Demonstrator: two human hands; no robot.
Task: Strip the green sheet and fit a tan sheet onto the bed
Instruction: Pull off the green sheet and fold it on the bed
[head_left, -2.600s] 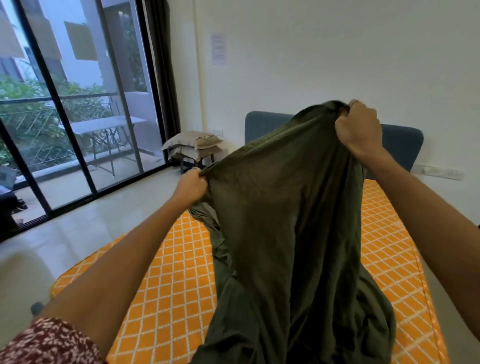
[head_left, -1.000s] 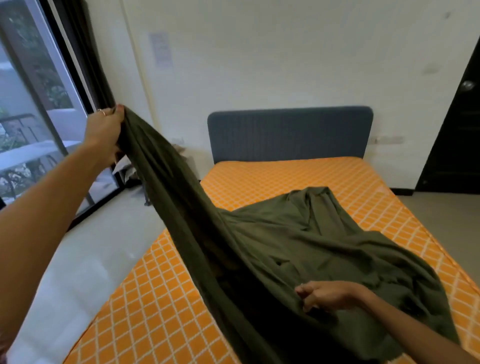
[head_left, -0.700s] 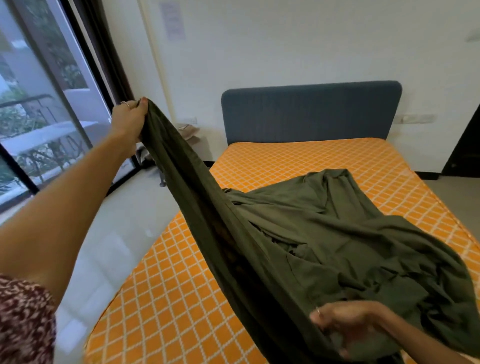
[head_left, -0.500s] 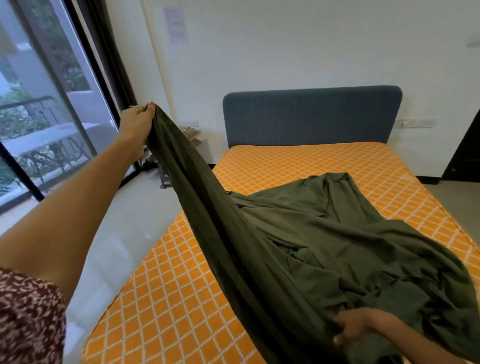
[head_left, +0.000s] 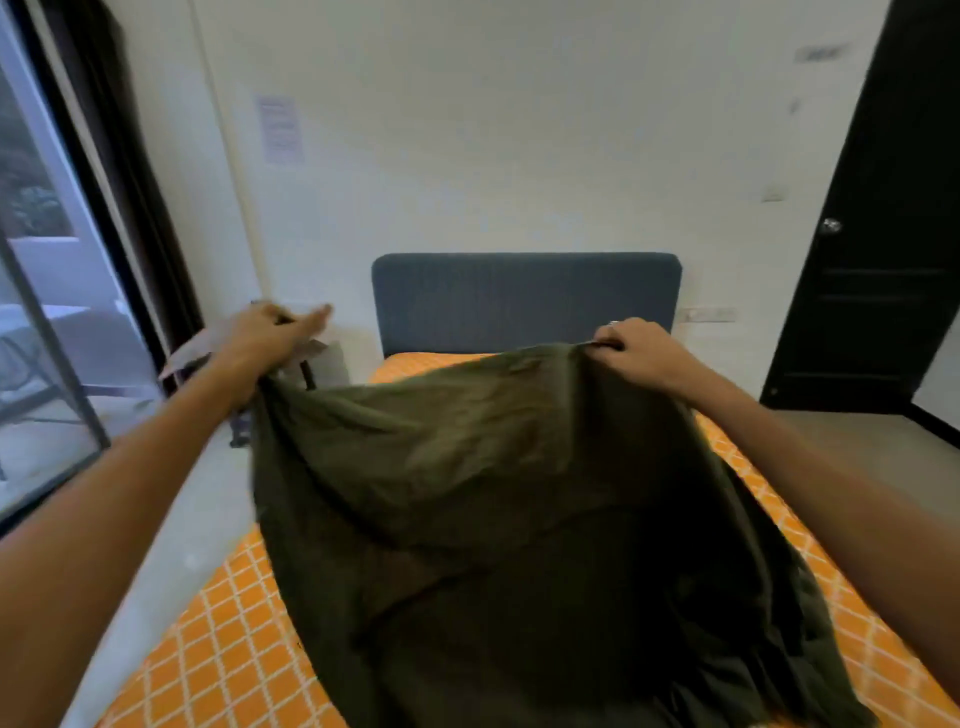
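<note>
The dark green sheet (head_left: 498, 509) hangs spread in front of me, lifted off the bed. My left hand (head_left: 270, 332) grips its upper left edge, with the index finger stretched out. My right hand (head_left: 631, 348) is closed on the upper right edge. Both arms reach forward at about the same height. Below the sheet lies the bare mattress (head_left: 218, 639), orange with a white diamond grid. The sheet's lower part falls onto the mattress and hides its middle. No tan sheet is in view.
A blue-grey headboard (head_left: 524, 296) stands against the white wall. A black door (head_left: 883, 249) is at the right. Glass sliding doors (head_left: 47, 364) with a dark curtain are at the left. Pale floor runs along both sides of the bed.
My right hand has come up from low on the bed, now holding the sheet's top edge level with my left. The sheet went from a diagonal drape to a spread panel.
</note>
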